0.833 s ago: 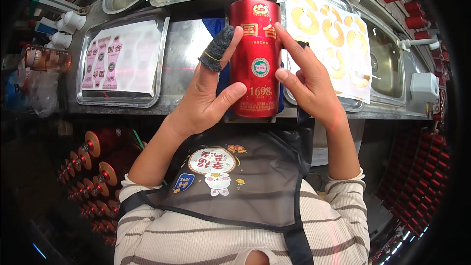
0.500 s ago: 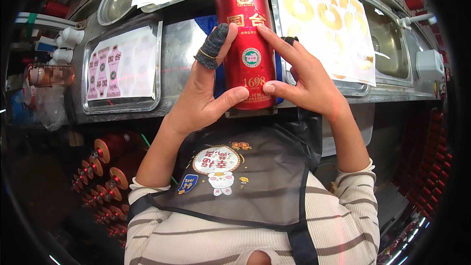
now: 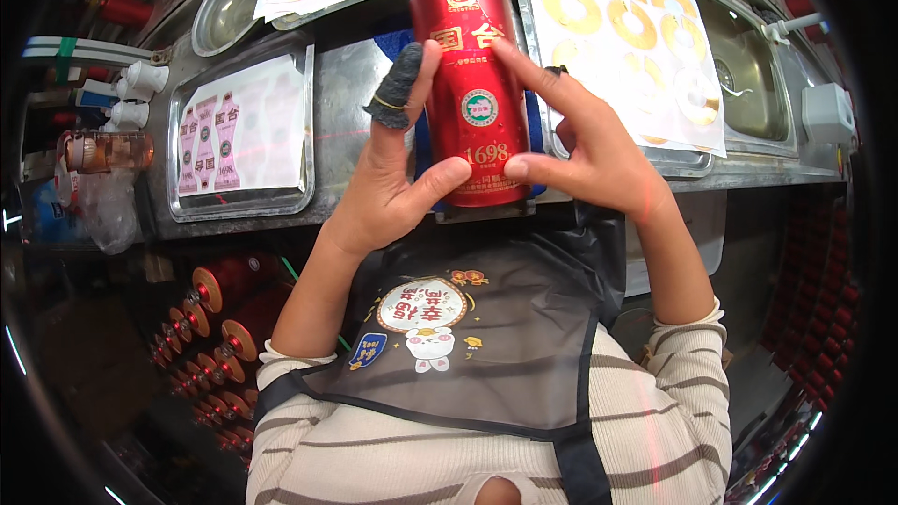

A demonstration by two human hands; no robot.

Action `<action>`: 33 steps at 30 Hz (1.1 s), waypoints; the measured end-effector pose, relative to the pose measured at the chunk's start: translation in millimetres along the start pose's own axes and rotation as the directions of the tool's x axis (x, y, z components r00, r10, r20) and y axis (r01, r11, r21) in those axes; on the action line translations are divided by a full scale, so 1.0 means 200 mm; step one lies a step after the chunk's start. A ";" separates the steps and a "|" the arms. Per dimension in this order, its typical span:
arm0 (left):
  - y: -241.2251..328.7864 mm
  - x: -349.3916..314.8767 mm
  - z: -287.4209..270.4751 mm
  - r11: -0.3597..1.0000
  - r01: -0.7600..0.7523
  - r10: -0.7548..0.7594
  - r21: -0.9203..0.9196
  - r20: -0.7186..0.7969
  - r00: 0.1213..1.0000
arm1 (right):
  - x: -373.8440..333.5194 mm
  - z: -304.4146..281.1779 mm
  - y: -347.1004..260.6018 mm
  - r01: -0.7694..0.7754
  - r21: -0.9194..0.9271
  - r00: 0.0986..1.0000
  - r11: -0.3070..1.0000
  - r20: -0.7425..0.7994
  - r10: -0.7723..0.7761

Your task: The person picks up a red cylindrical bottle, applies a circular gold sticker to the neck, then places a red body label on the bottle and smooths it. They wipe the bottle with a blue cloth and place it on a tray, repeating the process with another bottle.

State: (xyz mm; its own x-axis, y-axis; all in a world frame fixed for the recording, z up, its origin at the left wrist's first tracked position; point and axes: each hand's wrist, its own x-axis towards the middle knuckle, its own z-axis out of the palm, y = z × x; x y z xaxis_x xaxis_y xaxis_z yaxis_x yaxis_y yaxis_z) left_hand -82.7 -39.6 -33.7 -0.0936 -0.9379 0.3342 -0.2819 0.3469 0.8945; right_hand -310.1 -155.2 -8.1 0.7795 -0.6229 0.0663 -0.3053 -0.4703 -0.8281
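A red bottle (image 3: 486, 136) with gold print and a round green-and-white emblem lies on its back in front of me, its dark neck pointing away. My left hand (image 3: 388, 182) holds it along the left side, thumb tip on the lower print and index finger near the upper print. A grey cloth sleeve with a thin band wraps one of that hand's fingers. Along the right side, my right hand (image 3: 599, 150) presses its thumb and index fingertip onto the bottle; its other fingers are partly hidden. A blue cloth (image 3: 536, 140) shows under the bottle.
Left, a metal tray (image 3: 307, 168) holds a sheet of pink-and-gold labels (image 3: 224, 136). Ring-shaped gold stickers on white sheets (image 3: 599, 51) lie right, beside a metal sink (image 3: 772, 84). A metal bowl (image 3: 213, 33) stands far left. Red bottles (image 3: 224, 341) are grouped below the counter.
The view has shifted slightly. Both hands stay on the bottle in nearly the same places, with thumbs and index fingers against its front.
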 end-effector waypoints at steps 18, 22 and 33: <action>0.02 -0.05 0.11 0.955 0.204 -0.214 -0.217 -0.026 0.976 | -0.08 0.01 -0.14 0.070 0.374 0.907 0.925 -0.410 0.097; 0.04 -0.05 0.09 0.974 0.197 -0.197 -0.112 0.008 0.980 | -0.03 0.01 -0.25 0.315 -0.119 0.914 0.942 -0.230 -0.334; 0.04 -0.06 0.13 0.980 0.178 -0.183 -0.093 -0.044 0.982 | 0.48 -0.23 -0.06 0.425 -0.240 0.804 0.873 -0.342 -0.486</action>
State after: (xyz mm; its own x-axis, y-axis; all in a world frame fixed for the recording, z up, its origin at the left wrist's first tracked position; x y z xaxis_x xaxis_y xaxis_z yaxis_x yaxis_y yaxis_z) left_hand -108.3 -26.0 -37.3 0.0019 -0.9840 0.1780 -0.2043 0.1738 0.9633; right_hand -256.8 -236.7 33.6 0.5881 -0.4862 0.6463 -0.0662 -0.8254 -0.5607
